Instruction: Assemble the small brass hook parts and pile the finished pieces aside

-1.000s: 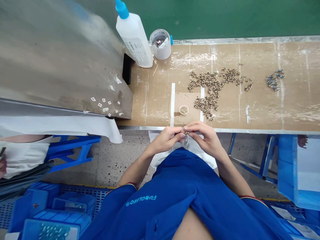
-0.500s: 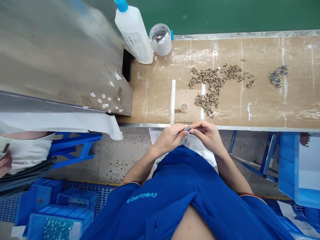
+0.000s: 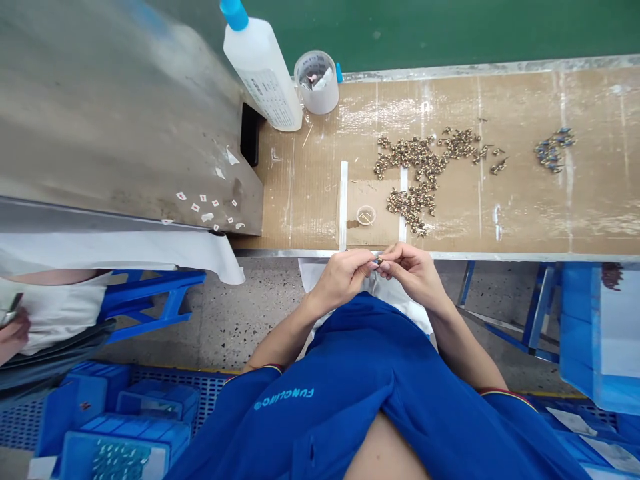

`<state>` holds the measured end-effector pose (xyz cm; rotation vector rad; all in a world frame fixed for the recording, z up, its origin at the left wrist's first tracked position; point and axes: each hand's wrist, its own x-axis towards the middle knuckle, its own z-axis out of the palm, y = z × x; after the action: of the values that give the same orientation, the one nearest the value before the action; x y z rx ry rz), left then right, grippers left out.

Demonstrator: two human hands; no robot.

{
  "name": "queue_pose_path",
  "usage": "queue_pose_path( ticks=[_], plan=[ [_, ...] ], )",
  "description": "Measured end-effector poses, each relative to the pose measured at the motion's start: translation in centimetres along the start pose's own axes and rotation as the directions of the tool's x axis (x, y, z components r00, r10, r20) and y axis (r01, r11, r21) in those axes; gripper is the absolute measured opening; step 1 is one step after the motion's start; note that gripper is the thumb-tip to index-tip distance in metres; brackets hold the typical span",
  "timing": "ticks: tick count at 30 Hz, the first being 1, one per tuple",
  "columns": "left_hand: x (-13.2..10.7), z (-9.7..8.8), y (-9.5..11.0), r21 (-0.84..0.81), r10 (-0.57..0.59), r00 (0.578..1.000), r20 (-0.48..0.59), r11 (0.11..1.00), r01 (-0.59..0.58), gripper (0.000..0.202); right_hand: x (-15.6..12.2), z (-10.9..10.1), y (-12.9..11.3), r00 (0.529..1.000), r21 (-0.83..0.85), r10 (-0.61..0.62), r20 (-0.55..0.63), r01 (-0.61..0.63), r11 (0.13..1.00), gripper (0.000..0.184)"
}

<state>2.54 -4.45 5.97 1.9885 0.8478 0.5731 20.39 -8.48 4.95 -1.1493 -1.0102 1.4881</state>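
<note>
At the table's front edge my left hand [image 3: 346, 275] and my right hand [image 3: 411, 270] meet fingertip to fingertip. Between them is a small brass-coloured metal part [image 3: 380, 261] with a bit of blue, pinched by both hands and mostly hidden by the fingers. Beyond my hands lies a large loose pile of similar small brass-coloured parts [image 3: 420, 160]. Farther right sits a smaller cluster of parts with blue pieces [image 3: 554, 150]. A little round clear dish [image 3: 366, 215] with a thin stick in it stands on a cardboard patch.
A white bottle with a blue cap [image 3: 267, 77] and a tape-roll cup [image 3: 320, 97] stand at the back left. A metal cabinet [image 3: 125, 120] borders the left side. Blue bins [image 3: 125, 433] stand on the floor. Another person's hand [image 3: 14, 333] shows at far left.
My right fingertips have shifted slightly around the small part, and less of its blue portion shows. The view has moved a little; the piles and dish look unchanged.
</note>
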Motion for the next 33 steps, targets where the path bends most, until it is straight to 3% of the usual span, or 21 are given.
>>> queue_pose_path(
  ticks=[7, 11, 16, 19, 21, 22, 25, 28, 30, 33],
  plan=[
    [-0.1, -0.3, -0.1, -0.003, 0.067, 0.997, -0.035, 0.998, -0.067, 0.034, 0.3, -0.2, -0.3, 0.996, -0.011, 0.014, 0.092, -0.013, 1.0, 0.034],
    [0.2, -0.2, -0.3, -0.063, -0.019, 0.999, -0.03, 0.998, 0.017, 0.032, 0.8, 0.1, 0.2, 0.996, -0.006, 0.027, 0.084, -0.026, 1.0, 0.039],
    [1.0, -0.1, -0.9, -0.227, -0.145, 0.987, 0.068, 0.961, 0.156, 0.029, 1.0, -0.8, 0.2, 0.999, -0.026, 0.026, 0.022, -0.025, 0.999, 0.042],
    [0.8, -1.0, -1.8, -0.301, -0.207, 0.976, 0.072, 0.928, 0.219, 0.029, 0.8, -3.3, -0.2, 0.991, -0.147, -0.025, -0.133, 0.005, 0.989, 0.038],
    [0.2, -2.2, -2.5, -0.312, -0.252, 0.968, -0.018, 0.921, 0.234, 0.034, 1.1, -6.3, -0.4, 0.936, -0.285, -0.129, -0.328, 0.032, 0.958, 0.035],
    [-0.1, -2.8, -3.0, -0.303, -0.274, 0.958, -0.078, 0.922, 0.239, 0.036, 1.4, -8.2, -0.5, 0.881, -0.367, -0.199, -0.43, 0.031, 0.93, 0.034],
    [-0.9, -4.7, -4.2, -0.249, -0.342, 0.902, -0.262, 0.927, 0.279, 0.043, 3.2, -14.4, -1.2, 0.663, -0.544, -0.372, -0.65, -0.063, 0.837, 0.035],
    [-1.5, -6.1, -5.3, -0.197, -0.387, 0.836, -0.39, 0.922, 0.334, 0.052, 5.4, -19.8, -2.2, 0.484, -0.581, -0.452, -0.749, -0.151, 0.8, 0.031],
    [-1.9, -6.8, -6.0, -0.202, -0.416, 0.797, -0.438, 0.909, 0.364, 0.059, 6.4, -21.8, -2.6, 0.435, -0.571, -0.45, -0.78, -0.202, 0.795, 0.029],
    [-2.2, -7.4, -7.1, -0.253, -0.471, 0.742, -0.477, 0.882, 0.397, 0.07, 7.0, -22.6, -2.5, 0.424, -0.575, -0.45, -0.786, -0.236, 0.783, 0.031]
  ],
)
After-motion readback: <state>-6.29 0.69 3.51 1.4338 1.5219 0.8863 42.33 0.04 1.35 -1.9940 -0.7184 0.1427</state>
